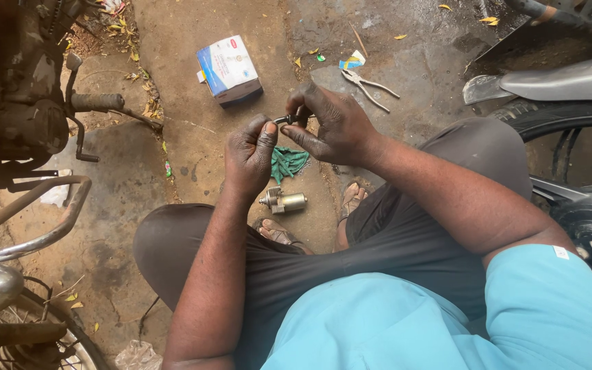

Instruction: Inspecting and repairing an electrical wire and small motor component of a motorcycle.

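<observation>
1. Left hand (249, 154) and right hand (334, 127) both pinch 1 small dark part (289, 120), held between them above the ground; each grip is clenched on it.
2. Below the hands: green rag (288, 163), and a small metal motor (283, 201) just beside the sandalled feet.
3. Cardboard box (229, 70) and pliers (368, 87) lie farther out on the concrete, well apart.

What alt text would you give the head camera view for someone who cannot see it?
A seated person's left hand and right hand together hold a small dark part above stained concrete ground. Below lie a green rag and small metal motor; beyond, a cardboard box and pliers.
</observation>
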